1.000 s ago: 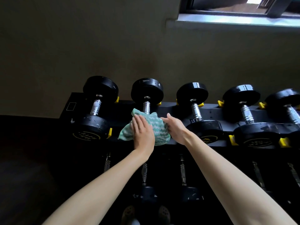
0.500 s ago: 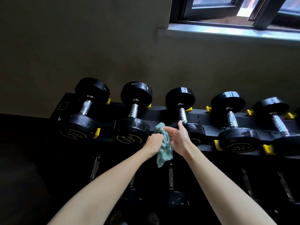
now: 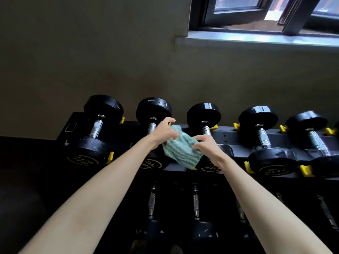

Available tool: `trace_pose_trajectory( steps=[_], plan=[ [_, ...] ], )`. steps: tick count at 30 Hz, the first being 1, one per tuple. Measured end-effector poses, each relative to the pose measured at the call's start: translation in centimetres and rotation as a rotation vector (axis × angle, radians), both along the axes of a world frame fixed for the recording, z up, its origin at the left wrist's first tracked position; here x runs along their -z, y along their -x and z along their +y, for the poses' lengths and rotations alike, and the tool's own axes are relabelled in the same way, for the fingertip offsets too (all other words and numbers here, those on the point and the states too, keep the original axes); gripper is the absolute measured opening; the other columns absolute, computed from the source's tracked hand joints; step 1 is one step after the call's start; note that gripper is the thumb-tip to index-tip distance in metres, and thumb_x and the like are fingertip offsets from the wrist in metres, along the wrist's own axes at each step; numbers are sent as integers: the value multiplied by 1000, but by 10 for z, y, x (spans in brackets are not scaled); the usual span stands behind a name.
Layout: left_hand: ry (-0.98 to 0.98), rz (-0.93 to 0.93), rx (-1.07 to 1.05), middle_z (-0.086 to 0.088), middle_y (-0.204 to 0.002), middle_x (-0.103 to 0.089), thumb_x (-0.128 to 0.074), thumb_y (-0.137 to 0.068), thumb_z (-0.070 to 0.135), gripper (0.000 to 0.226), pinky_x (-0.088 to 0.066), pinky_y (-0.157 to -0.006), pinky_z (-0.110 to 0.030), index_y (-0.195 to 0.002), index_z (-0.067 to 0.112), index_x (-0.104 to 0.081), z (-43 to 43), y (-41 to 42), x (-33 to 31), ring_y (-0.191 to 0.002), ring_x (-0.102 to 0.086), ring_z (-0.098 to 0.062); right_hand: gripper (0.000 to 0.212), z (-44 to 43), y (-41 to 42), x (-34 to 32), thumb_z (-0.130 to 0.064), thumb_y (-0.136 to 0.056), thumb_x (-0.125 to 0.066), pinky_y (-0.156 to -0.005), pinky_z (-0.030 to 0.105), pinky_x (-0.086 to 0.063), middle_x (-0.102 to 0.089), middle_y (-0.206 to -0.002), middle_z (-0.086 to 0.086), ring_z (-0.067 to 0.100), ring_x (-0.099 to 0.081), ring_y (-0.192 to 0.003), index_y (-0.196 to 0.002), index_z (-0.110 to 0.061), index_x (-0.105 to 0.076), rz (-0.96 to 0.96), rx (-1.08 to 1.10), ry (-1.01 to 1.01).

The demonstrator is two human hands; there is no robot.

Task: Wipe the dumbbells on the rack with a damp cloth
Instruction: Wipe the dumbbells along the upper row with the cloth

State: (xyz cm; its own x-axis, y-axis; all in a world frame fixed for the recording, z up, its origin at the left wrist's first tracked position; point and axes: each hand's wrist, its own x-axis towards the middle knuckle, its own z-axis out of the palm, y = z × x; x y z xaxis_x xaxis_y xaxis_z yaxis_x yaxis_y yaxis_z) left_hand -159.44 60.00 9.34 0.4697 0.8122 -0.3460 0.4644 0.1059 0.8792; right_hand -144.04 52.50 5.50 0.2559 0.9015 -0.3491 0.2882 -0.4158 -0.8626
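Observation:
A green and white striped cloth [image 3: 180,149] is held up between both hands in front of the rack's top row. My left hand [image 3: 164,132] grips its upper left part, over the second dumbbell [image 3: 153,109] from the left. My right hand [image 3: 206,144] pinches its right edge, in front of the third dumbbell [image 3: 204,114]. Several black dumbbells with chrome handles lie in a row on the black rack [image 3: 229,136]. The leftmost dumbbell [image 3: 91,142] is uncovered.
Yellow cradle tabs [image 3: 305,170] mark each slot. A lower row of dumbbells [image 3: 195,204] sits in shadow beneath my arms. A plain wall rises behind the rack, with a window sill [image 3: 256,40] at upper right. More dumbbells [image 3: 266,142] continue to the right.
The cloth went from lying on the second dumbbell's near head, to hanging bunched low between my hands, to being raised and spread between them. The view tilted upward.

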Motion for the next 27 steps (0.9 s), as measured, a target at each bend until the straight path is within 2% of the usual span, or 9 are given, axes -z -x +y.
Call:
trace_pose_trajectory(
  steps=[2, 5, 7, 10, 13, 17, 21, 24, 27],
  plan=[
    [-146, 154, 170, -3, -99, -51, -64, -67, 5, 55, -41, -61, -21, -120, 15, -55, 19, 11, -4, -90, -50, -17, 25, 12, 0, 3, -7, -78, -61, -43, 19, -23, -42, -62, 9, 15, -37, -54, -58, -8, -47, -352, 125, -16],
    [-449, 378, 269, -5, -98, -48, -65, -75, 7, 27, -40, -75, -27, -101, 13, -64, 42, 13, -9, -96, -50, -23, 42, 27, 2, -2, -28, -84, -65, -64, 31, -29, -47, -78, 12, 26, -43, -77, -55, -10, -41, -604, 272, -135],
    [-666, 456, 169, -10, -112, -44, -64, -80, 14, 23, -32, -90, -31, -103, 13, -64, 54, 11, -11, -111, -41, -28, 32, 31, 8, -10, -32, -88, -62, -81, 35, -31, -54, -101, 12, 30, -44, -98, -74, -5, -56, -689, 323, -231],
    [-888, 476, 173, -5, -137, -38, -63, -79, 14, 24, -19, -101, -32, -103, 12, -61, 64, 17, -7, -130, -28, -26, 22, 32, 18, -11, -19, -88, -64, -91, 31, -30, -53, -123, 17, 34, -43, -114, -79, -4, -51, -664, 240, -384],
    [-768, 586, 384, -10, -123, -52, -55, -82, 6, 20, -16, -107, -32, -101, 10, -51, 62, 32, 7, -130, -37, -28, 21, 30, 33, 5, -8, -87, -62, -91, 29, -32, -48, -135, 21, 32, -43, -125, -82, -5, -42, -497, 57, -211],
    [-532, 623, 434, -17, -105, -58, -42, -86, 0, 31, -40, -85, -33, -109, 14, -58, 58, 61, 35, -106, -55, -36, 11, 21, 64, 36, -6, -89, -46, -69, 32, -37, -58, -98, 14, 28, -54, -89, -98, -12, -43, -329, 8, 109],
    [-422, 568, 470, -14, -119, -58, -37, -83, -6, 54, -44, -90, -34, -112, 28, -68, 64, 66, 39, -112, -52, -33, 53, 20, 89, 43, 4, -89, -34, -77, 22, -37, -56, -125, 10, 17, -49, -98, -136, -20, -43, -94, 72, 156],
    [-432, 571, 483, -12, -115, -58, -34, -82, -8, 59, -42, -86, -30, -112, 30, -69, 67, 69, 35, -109, -53, -32, 55, 24, 95, 38, 8, -82, -32, -83, 28, -44, -65, -116, 10, 21, -54, -101, -121, -17, -62, -134, 119, 135],
    [-436, 581, 470, -8, -99, -57, -34, -79, -8, 60, -45, -83, -35, -99, 34, -71, 67, 82, 38, -100, -56, -32, 51, 26, 104, 32, 2, -84, -34, -93, 34, -43, -63, -119, 12, 31, -52, -114, -122, -18, -62, -239, 138, 135]
  ],
)
